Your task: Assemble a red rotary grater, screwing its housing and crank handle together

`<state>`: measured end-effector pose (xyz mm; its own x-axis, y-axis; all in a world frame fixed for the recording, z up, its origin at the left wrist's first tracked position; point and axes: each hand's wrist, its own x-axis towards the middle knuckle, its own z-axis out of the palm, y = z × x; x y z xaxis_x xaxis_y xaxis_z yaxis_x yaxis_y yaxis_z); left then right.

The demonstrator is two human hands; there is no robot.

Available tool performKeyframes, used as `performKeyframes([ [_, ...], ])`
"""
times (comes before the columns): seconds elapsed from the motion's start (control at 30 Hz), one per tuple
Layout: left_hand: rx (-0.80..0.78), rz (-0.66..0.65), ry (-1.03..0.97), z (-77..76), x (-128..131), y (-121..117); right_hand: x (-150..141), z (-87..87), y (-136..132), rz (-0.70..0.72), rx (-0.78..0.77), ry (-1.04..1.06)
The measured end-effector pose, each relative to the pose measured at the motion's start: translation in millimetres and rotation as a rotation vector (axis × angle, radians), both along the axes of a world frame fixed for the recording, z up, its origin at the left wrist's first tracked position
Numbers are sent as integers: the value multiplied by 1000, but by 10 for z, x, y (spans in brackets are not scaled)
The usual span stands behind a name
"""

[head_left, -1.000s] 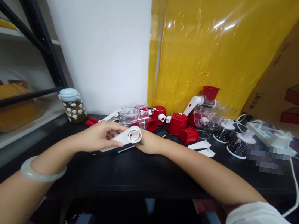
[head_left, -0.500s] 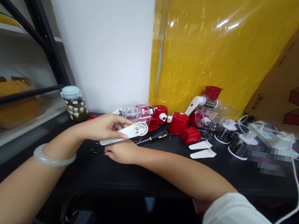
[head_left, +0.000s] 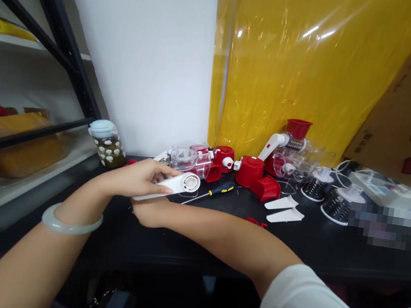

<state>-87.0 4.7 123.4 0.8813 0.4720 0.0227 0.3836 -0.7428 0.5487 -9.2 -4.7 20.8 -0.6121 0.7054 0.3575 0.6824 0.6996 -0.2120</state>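
My left hand [head_left: 151,179] grips a white plastic crank handle [head_left: 173,185], its round socketed end pointing right. Just below and behind the handle, my right hand [head_left: 151,211] is curled near the black table [head_left: 189,255], the right forearm crossing in front of me. Its fingertips are mostly hidden, and what they hold, if anything, I cannot make out. A screwdriver [head_left: 221,190] with a black and yellow grip lies to the right of the hands. Behind them are a clear plastic housing [head_left: 184,160] and red grater bases [head_left: 249,171].
Two white handle covers [head_left: 285,216], small red pieces [head_left: 256,222] and grater drums [head_left: 341,204] lie on the right. An assembled rotary grater [head_left: 295,142] stands at the back. A bottle [head_left: 107,144] stands at left, beside the shelf. A power strip [head_left: 387,188] trails a white cable.
My right hand has shifted slightly left under the handle, over where small metal bits were showing. The view has turned a little, and small red pieces now show past my right forearm.
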Motion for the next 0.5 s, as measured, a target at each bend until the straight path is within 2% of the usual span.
performKeyframes([
  [0.1,-15,-25,-4,19,-2,-24,255,52,-204,22,-3,-62],
  [0.23,-12,-32,51,24,-15,-50,965,118,-529,161,-15,-130],
  [0.37,66,-49,112,-18,24,-83,1744,131,-705,62,1,-60],
  [0.5,75,-37,140,-110,94,-125,2247,82,-705,-116,52,60],
])
